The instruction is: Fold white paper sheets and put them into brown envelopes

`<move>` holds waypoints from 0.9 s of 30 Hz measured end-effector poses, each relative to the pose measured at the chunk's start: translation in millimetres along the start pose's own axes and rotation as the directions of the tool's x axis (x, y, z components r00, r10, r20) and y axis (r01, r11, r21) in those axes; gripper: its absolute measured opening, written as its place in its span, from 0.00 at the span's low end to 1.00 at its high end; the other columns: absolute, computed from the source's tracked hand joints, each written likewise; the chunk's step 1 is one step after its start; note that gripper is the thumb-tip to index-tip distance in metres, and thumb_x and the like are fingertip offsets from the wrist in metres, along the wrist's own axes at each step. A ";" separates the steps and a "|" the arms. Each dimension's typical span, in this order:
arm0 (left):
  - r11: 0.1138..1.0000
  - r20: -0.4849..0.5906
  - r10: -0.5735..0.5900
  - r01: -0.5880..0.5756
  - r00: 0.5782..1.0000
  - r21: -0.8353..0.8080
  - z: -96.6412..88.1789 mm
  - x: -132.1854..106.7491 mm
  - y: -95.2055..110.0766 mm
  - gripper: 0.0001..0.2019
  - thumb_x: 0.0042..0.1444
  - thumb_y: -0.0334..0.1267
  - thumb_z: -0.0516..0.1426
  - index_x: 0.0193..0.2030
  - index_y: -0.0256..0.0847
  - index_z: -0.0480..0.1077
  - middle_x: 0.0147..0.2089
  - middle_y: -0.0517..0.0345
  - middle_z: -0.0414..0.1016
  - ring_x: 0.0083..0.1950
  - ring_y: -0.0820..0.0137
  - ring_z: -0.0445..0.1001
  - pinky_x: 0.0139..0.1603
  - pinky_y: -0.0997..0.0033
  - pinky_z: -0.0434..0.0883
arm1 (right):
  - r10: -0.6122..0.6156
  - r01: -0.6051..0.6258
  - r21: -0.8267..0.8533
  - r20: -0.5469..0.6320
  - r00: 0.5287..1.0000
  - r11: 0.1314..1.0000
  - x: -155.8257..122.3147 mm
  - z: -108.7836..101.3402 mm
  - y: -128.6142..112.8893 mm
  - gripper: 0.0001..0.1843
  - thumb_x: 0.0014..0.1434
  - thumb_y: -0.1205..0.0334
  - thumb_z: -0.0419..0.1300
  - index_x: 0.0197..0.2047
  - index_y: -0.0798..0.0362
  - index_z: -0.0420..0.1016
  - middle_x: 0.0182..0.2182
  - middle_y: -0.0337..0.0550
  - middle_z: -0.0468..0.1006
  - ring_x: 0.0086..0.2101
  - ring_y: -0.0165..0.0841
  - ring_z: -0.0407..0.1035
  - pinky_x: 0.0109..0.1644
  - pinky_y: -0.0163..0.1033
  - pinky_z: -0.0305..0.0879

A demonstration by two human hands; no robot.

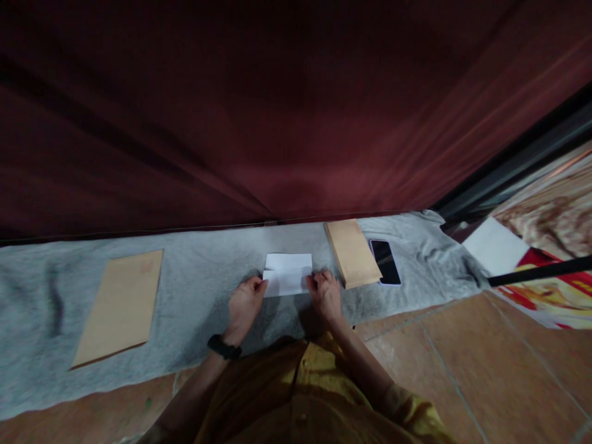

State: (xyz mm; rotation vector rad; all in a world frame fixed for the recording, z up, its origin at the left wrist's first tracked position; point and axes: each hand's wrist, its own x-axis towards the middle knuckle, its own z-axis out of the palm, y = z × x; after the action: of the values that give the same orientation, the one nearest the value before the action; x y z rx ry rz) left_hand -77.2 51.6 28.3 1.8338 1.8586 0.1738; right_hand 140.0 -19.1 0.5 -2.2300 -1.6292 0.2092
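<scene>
A white sheet of paper (287, 277), partly folded over, lies on the grey cloth in front of me. My left hand (246, 302) pinches its left edge between thumb and fingers; a black band is on that wrist. At the right edge of the paper, my right hand (325, 295) grips it the same way. The near part of the sheet is folded up over the far part, with the fold facing me. Just right of my right hand rests a stack of brown envelopes (354, 253). Farther left lies another brown envelope (123, 302).
A phone (385, 262) with a dark screen lies beside the envelope stack. The grey cloth (194, 265) runs along a dark red curtain (296, 123). To the right are a dark bar, a white sheet (496, 245) and a red and yellow printed package (550, 290). Tiled floor (430, 351) shows near me.
</scene>
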 end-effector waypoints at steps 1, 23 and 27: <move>1.000 -0.009 -0.005 0.005 1.000 -0.013 -0.2 1.1 0.4 0.13 0.68 0.48 0.53 0.41 0.46 0.76 0.37 0.56 0.81 0.36 0.65 0.76 0.32 0.71 0.59 | 0.008 -0.008 -0.025 0.001 1.000 1.000 1.9 -0.6 -1.3 0.12 0.72 0.56 0.58 0.41 0.51 0.80 0.43 0.51 0.79 0.45 0.43 0.70 0.49 0.44 0.60; 0.997 0.066 0.009 -0.004 0.998 -0.077 -3.5 5.0 0.1 0.20 0.66 0.53 0.53 0.28 0.45 0.72 0.28 0.56 0.78 0.33 0.64 0.77 0.31 0.69 0.61 | 0.050 -0.051 -0.073 -0.007 0.999 0.996 17.1 0.6 -5.2 0.13 0.72 0.54 0.58 0.39 0.51 0.80 0.44 0.50 0.80 0.46 0.43 0.70 0.49 0.44 0.55; 0.998 0.059 0.011 -0.008 0.998 -0.055 -3.8 7.1 0.2 0.19 0.65 0.54 0.53 0.29 0.46 0.74 0.30 0.55 0.80 0.34 0.63 0.79 0.32 0.69 0.62 | 0.052 -0.053 -0.068 -0.010 0.999 0.996 20.5 1.1 -5.4 0.14 0.72 0.54 0.58 0.38 0.51 0.80 0.43 0.50 0.80 0.45 0.43 0.70 0.49 0.44 0.55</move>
State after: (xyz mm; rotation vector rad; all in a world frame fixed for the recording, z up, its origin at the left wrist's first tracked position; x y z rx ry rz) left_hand -78.3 59.5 29.8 1.7921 1.7879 0.1706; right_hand 141.4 1.9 3.5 -2.3237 -1.5976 0.1601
